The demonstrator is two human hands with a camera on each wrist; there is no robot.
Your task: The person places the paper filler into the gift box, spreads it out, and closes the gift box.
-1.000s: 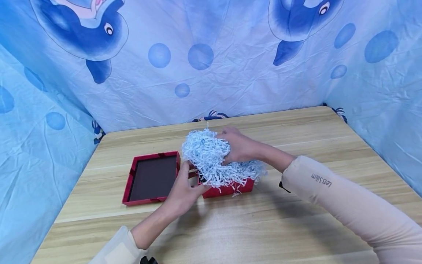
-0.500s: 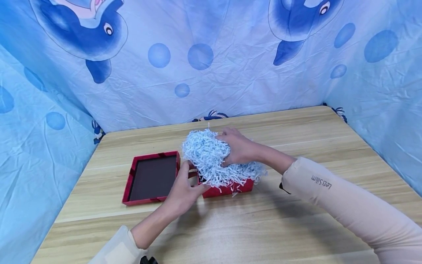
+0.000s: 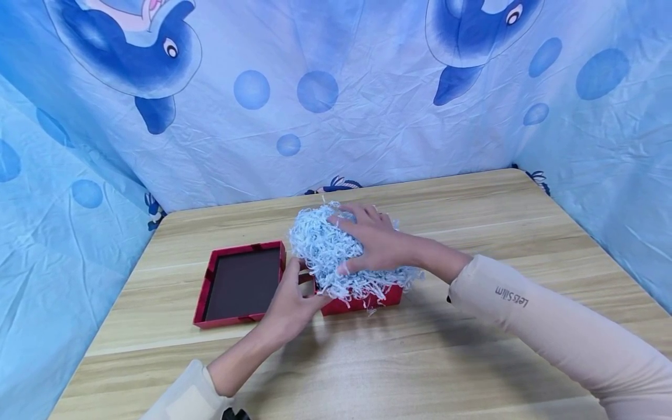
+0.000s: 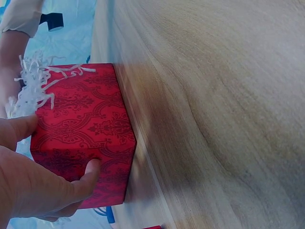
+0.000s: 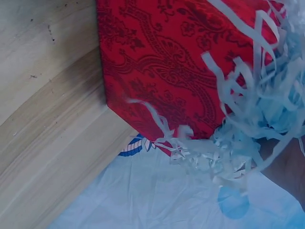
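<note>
A red box (image 3: 361, 304) with a dark floral pattern, also in the left wrist view (image 4: 86, 114), stands on the table, heaped with pale blue shredded paper (image 3: 319, 239). Strands spill over its rim, and the heap hides most of the inside. My left hand (image 3: 290, 306) holds the box by its left end, thumb and fingers against its walls. On top of the heap lies my right hand (image 3: 380, 240), fingers spread and pressing on the paper. Strands hang down the box's patterned wall (image 5: 157, 62) in the right wrist view.
A shallow red lid (image 3: 244, 283) with a dark inside lies just left of the box on the wooden table (image 3: 441, 361). A blue dolphin-print cloth (image 3: 367, 140) hangs behind the table and along both sides.
My right hand has loosened from the shredded paper and spread its fingers flatter over the heap, shifting slightly toward me. My left hand stays at the box.
</note>
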